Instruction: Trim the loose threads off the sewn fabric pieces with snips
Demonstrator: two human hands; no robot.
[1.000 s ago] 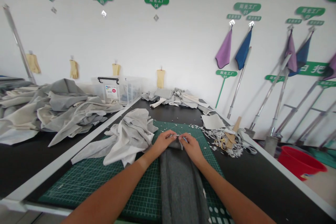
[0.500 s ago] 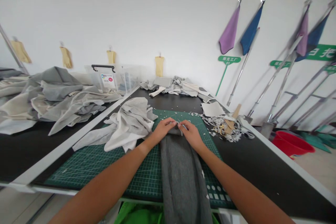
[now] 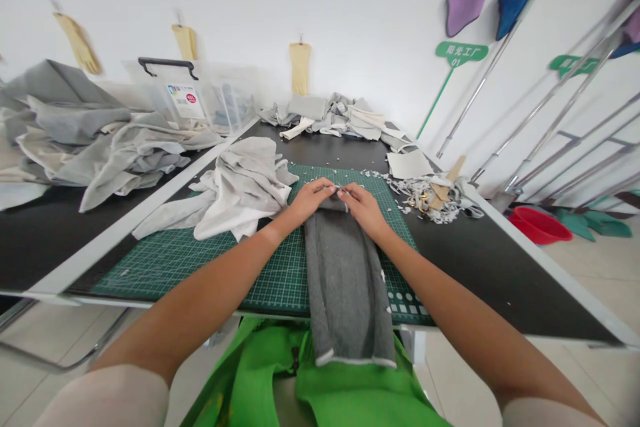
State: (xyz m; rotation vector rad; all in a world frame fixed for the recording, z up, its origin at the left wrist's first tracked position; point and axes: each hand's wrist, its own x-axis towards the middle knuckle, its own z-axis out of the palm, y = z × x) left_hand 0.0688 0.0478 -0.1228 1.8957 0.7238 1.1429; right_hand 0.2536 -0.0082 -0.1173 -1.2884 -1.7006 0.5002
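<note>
A long strip of dark grey fabric (image 3: pixel 345 280) lies over the green cutting mat (image 3: pixel 280 273), its near end hanging past the table edge onto a green apron. At the fabric's far end, which is folded over, my left hand (image 3: pixel 315 197) pinches the edge. Close on its right, my right hand (image 3: pixel 361 205) grips the same folded end, with the fingertips of both hands almost meeting. Left of my left hand sits a crumpled heap of light grey cloth (image 3: pixel 245 187).
A pile of fabric scraps (image 3: pixel 435 197) lies on the right beside a pale square piece (image 3: pixel 409 164). More folded cloth (image 3: pixel 330 117) is at the back. Grey cloths (image 3: pixel 95 127) and a clear plastic box (image 3: pixel 175 97) are on the left. A red basin (image 3: pixel 537 225) stands on the floor.
The view has tilted down, so the fabric's near end and the green apron now show. Both hands stay pinched at the folded end of the grey fabric.
</note>
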